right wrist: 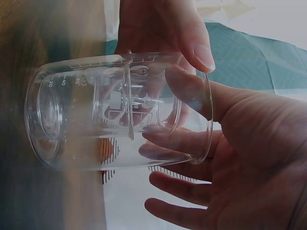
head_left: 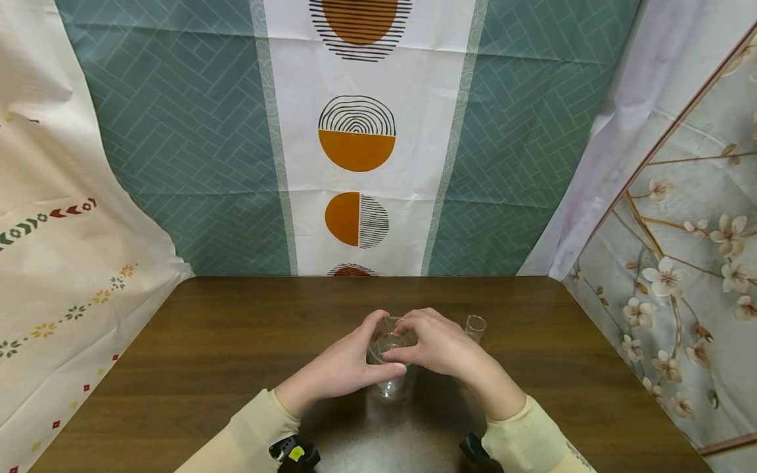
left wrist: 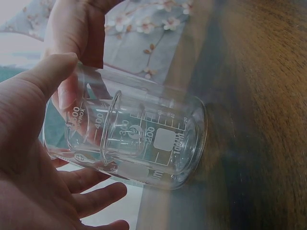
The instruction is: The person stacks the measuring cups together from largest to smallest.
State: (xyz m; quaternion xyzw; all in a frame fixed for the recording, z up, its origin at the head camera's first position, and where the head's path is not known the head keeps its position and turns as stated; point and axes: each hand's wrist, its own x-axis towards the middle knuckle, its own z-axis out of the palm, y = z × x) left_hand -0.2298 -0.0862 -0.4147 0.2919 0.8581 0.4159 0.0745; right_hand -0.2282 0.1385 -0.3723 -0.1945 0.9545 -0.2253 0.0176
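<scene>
A large clear glass beaker (right wrist: 41, 155) with white markings stands upright on the table. My left hand (head_left: 349, 361) holds its upper part, thumb on the near side and fingers on the far side. Nested inside is a medium glass beaker (right wrist: 128, 112), low in the large one. A small glass beaker (right wrist: 165, 108) sits higher, its lower part within the medium one. My right hand (head_left: 434, 341) reaches into the large beaker's mouth and pinches the small beaker near its rim between thumb and fingers. The other right fingers stay outside the large beaker.
Behind my right hand, another small glass vessel (head_left: 475, 325) stands on the brown wooden table (head_left: 248, 315), its lower part hidden by the hand. Patterned cloths hang at the back and both sides; the back one (head_left: 213, 131) meets the table's far edge.
</scene>
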